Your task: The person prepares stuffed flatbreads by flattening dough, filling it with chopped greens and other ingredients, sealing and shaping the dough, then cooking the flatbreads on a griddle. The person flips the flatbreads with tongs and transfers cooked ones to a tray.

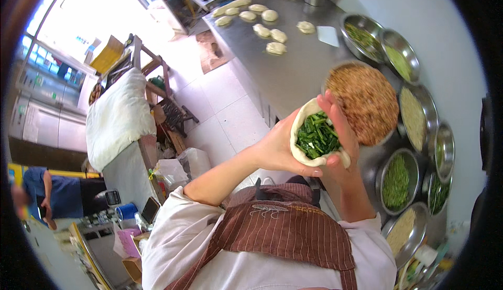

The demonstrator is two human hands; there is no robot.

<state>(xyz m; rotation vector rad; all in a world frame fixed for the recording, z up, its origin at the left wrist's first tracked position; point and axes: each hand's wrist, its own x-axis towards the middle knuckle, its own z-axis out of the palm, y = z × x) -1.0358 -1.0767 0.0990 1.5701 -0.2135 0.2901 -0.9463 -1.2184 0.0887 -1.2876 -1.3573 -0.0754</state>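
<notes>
My left hand [277,144] cups a round dough wrapper [297,133] from the left and below, its thumb along the near rim. Chopped green leaves [317,134] with a few pale bits fill the wrapper, which is unsealed at the top. My right hand [344,136] holds the wrapper's right edge, fingers raised at the far side and thumb at the near rim. Beyond it, close by, is a heaped bowl of reddish-brown minced filling [365,101]. Several dough pieces [276,48] lie farther back on the steel worktop [290,70], with a white scraper [328,36].
Steel bowls of fillings line the wall side, among them one of chopped greens [395,184] and one of pale shreds [402,231]. Left of the tiled floor [232,121] stands a table with a white cloth cover [120,121]. A person [59,193] in blue is at the far left.
</notes>
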